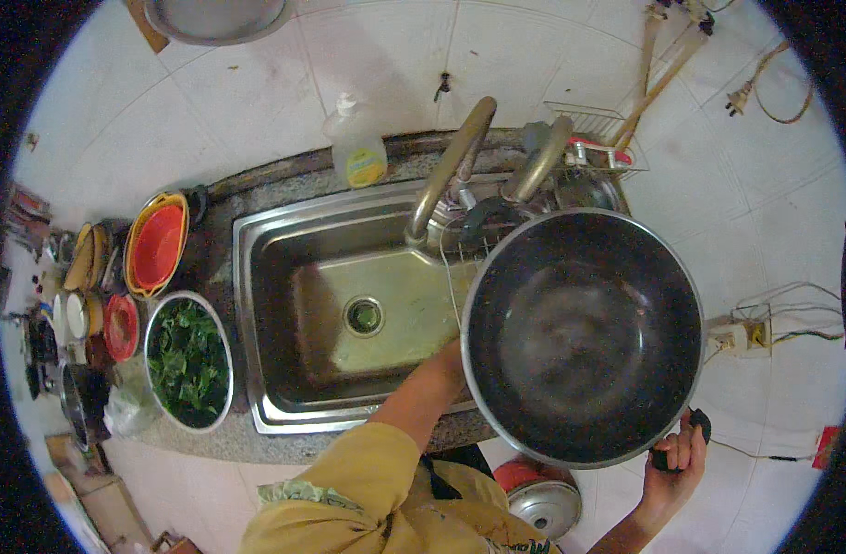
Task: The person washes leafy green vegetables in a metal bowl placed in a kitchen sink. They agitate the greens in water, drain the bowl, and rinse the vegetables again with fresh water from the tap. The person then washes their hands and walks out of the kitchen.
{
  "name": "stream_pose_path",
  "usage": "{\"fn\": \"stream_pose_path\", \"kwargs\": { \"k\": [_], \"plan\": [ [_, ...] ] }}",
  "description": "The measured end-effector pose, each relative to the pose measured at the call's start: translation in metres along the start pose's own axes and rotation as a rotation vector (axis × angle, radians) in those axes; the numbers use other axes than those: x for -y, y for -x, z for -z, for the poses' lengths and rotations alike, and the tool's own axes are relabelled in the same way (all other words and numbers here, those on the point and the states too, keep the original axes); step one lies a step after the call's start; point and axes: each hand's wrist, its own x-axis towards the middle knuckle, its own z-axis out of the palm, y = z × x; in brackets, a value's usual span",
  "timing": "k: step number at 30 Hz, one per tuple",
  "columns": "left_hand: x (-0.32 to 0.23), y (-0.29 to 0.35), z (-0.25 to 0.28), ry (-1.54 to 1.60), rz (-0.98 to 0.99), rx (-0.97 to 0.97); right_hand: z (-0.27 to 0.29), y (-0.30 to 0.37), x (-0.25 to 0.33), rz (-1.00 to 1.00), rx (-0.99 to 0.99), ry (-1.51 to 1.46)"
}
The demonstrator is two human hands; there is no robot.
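Note:
A big dark wok (580, 342) with a pale metal rim is held up over the right end of the sink, its inside facing me. My right hand (679, 466) is closed round the black handle (702, 425) at its near right. Another black handle (490, 220) shows at the far left of the rim. My left forearm (434, 388) reaches across the sink's front edge and passes behind the wok, so my left hand is hidden. To the left lies the steel sink (298, 277), with green bits at its drain (364, 317).
A metal bowl of leafy greens (190, 365) stands left of the sink, near a red basket (158, 245). Behind are a clear soap bottle (356, 152), the curved faucet (455, 166) and a wire rack (594, 152). A red pot with a steel lid (545, 508) sits below.

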Motion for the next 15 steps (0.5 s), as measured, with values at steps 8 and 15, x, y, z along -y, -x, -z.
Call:
{"fn": "stream_pose_path", "kwargs": {
  "k": [8, 15],
  "plan": [
    [0.043, 0.059, 0.061, 1.293, 0.41, -0.152, 0.002, -0.019, -0.008, -0.09, -0.05, -0.102],
    [0.057, 0.165, 0.184, 2.143, 0.539, -0.546, -0.004, -0.043, -0.065, -0.107, 0.064, -0.009]
  ]
}}
